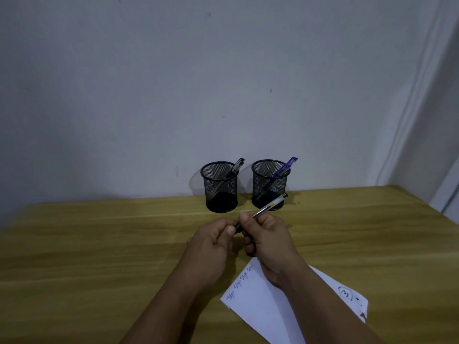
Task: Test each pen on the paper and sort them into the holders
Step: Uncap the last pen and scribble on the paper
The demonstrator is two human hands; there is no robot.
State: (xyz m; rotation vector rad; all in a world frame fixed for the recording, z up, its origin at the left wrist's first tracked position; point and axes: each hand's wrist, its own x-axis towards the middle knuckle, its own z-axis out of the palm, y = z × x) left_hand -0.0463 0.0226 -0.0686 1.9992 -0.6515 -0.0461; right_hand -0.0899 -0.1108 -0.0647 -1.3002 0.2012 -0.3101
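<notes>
My right hand (267, 234) grips a clear-barrelled pen (270, 206) that slants up to the right, above the table. My left hand (213, 240) pinches the pen's dark lower end, where a black cap or tip shows between the fingers. Two black mesh holders stand at the back against the wall. The left holder (219, 188) has a black pen (237, 166) leaning in it. The right holder (269, 184) contains a blue pen (285, 167). A white paper (260, 301) with blue scribbles along its left edge lies under my right forearm.
The wooden table (99, 256) spreads wide to the left and right of my hands. A grey wall rises right behind the holders. The table's right edge (432, 207) runs close to a pale door frame.
</notes>
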